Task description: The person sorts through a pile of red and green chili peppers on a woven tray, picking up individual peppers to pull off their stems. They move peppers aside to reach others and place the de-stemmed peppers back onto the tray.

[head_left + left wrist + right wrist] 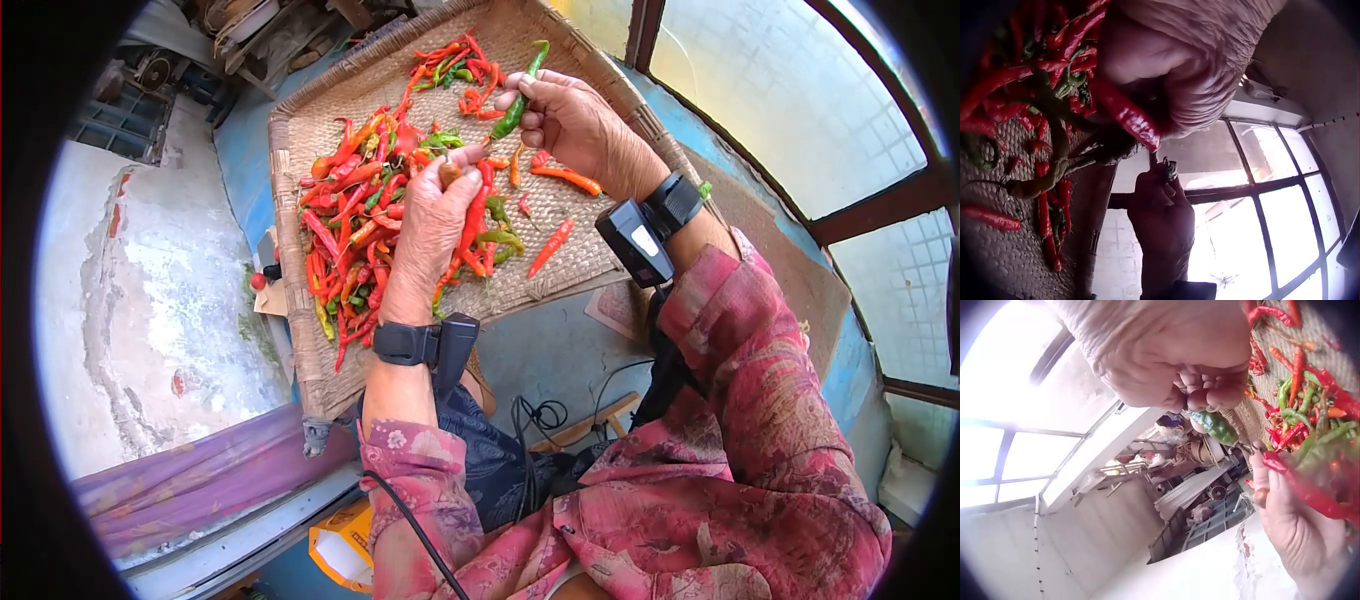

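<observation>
My right hand [590, 130] pinches a green chili pepper [512, 115] between thumb and fingers, over the right part of a woven tray [570, 260]. The pepper slants, its lower end right by the fingertips of my left hand [430, 225]. That hand curls round a few chili peppers; a red one [1125, 115] sticks out from it in the left wrist view, with greenish, withered ones [1054, 144] beside it. In the right wrist view, the green pepper's narrow end points at the left thumb. Under my left hand spreads a heap of mostly red chili peppers [345, 220].
At the tray's far end lies a smaller pile of red and green chilies [460, 60]. Loose red chilies [550, 248] are scattered on the right side. Framed windows [780, 90] stand to the right, a pale wall [170, 280] to the left. Cables [540, 412] hang below the tray.
</observation>
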`<state>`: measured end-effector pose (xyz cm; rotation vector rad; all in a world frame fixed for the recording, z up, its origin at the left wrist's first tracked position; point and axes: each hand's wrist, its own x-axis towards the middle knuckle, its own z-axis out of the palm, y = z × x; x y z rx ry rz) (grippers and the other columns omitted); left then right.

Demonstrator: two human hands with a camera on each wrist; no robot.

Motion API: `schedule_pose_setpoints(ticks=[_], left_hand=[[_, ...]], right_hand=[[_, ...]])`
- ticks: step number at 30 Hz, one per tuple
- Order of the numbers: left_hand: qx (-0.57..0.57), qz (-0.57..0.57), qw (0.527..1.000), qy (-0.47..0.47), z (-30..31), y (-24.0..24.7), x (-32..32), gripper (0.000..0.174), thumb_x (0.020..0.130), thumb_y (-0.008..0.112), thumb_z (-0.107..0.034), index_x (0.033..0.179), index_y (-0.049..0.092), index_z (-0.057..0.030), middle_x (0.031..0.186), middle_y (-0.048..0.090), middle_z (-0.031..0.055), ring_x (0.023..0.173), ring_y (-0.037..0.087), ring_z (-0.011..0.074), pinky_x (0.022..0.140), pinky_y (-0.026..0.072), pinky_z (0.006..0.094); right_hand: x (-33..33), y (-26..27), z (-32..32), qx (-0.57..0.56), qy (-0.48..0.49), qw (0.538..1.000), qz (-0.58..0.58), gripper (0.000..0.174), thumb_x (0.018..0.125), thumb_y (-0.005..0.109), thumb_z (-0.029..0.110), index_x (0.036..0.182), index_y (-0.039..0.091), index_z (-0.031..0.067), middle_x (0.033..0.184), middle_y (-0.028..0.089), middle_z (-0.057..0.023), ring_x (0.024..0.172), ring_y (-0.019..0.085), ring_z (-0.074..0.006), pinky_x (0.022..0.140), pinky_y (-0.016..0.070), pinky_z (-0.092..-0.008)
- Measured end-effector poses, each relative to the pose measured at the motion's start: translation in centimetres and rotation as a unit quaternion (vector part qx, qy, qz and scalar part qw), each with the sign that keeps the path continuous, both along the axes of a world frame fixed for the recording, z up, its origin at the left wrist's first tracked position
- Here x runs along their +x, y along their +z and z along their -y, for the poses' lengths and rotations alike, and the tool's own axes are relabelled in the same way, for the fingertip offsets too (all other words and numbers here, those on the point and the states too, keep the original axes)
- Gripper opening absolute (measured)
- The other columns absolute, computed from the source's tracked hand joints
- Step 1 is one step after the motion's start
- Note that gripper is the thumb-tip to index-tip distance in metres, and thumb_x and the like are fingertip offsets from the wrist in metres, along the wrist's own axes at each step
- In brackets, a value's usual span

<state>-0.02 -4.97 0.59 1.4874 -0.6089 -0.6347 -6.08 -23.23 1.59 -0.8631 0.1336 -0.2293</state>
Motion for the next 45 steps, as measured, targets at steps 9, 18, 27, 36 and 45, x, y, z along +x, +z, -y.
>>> schedule_pose_setpoints(ticks=[9, 18, 27, 36, 45], left_hand=[[0.060, 0.097, 0.993, -0.001, 0.9, -0.8, -0.5, 0.027, 0.085, 0.053, -0.010, 0.109, 0.055, 0.0015, 0.089, 0.059, 0.0011, 0.077, 0.052, 0.0057, 0.070, 0.0436, 0.0199], [-0.186, -0.124, 0.974, 0.045, 0.3, -1.2, 0.7, 0.021, 0.083, 0.057, -0.002, 0.104, 0.056, 0.0001, 0.094, 0.061, 0.0031, 0.083, 0.058, 0.0075, 0.078, 0.0469, 0.0201], [-0.156, -0.055, 0.981, 0.103, 1.0, -0.9, -0.1, 0.013, 0.085, 0.057, -0.005, 0.097, 0.055, -0.0013, 0.089, 0.059, 0.0018, 0.079, 0.055, 0.0063, 0.072, 0.0472, 0.0202], [-0.156, -0.080, 0.978, 0.114, -0.4, -1.5, 1.5, 0.009, 0.085, 0.059, -0.013, 0.092, 0.056, -0.0095, 0.082, 0.060, -0.0004, 0.075, 0.057, 0.0097, 0.065, 0.0461, 0.0257], [-0.230, -0.173, 0.952, 0.107, -1.1, -0.3, 1.3, 0.007, 0.085, 0.058, -0.011, 0.092, 0.056, -0.0091, 0.081, 0.058, -0.0001, 0.072, 0.055, 0.0100, 0.061, 0.0449, 0.0237]], right_hand=[[-0.2, 0.0, -1.4, -0.286, 0.006, 0.958, 0.021, 0.021, 0.093, 0.044, 0.023, 0.098, 0.054, 0.0045, 0.084, 0.061, -0.0003, 0.062, 0.050, -0.0046, 0.057, 0.0432, -0.0193], [0.9, -2.3, 1.1, 0.241, -0.196, 0.947, -0.083, 0.029, 0.093, 0.041, 0.019, 0.110, 0.036, -0.0044, 0.096, 0.051, -0.0167, 0.067, 0.052, -0.0166, 0.055, 0.0486, -0.0260], [-0.9, -0.9, -4.1, -0.330, 0.029, 0.942, -0.060, 0.032, 0.082, 0.064, 0.033, 0.088, 0.057, 0.0027, 0.072, 0.054, -0.0008, 0.060, 0.049, -0.0061, 0.049, 0.0422, -0.0192], [-0.8, 0.3, -2.2, -0.100, -0.036, 0.988, -0.114, 0.014, 0.085, 0.056, 0.019, 0.083, 0.054, 0.0057, 0.071, 0.055, -0.0009, 0.057, 0.051, -0.0054, 0.047, 0.0414, -0.0167], [-0.6, -1.6, 2.6, -0.622, -0.288, 0.727, -0.031, 0.023, 0.075, 0.060, 0.018, 0.085, 0.062, -0.0018, 0.081, 0.062, -0.0181, 0.076, 0.062, -0.0272, 0.068, 0.0496, -0.0358]])
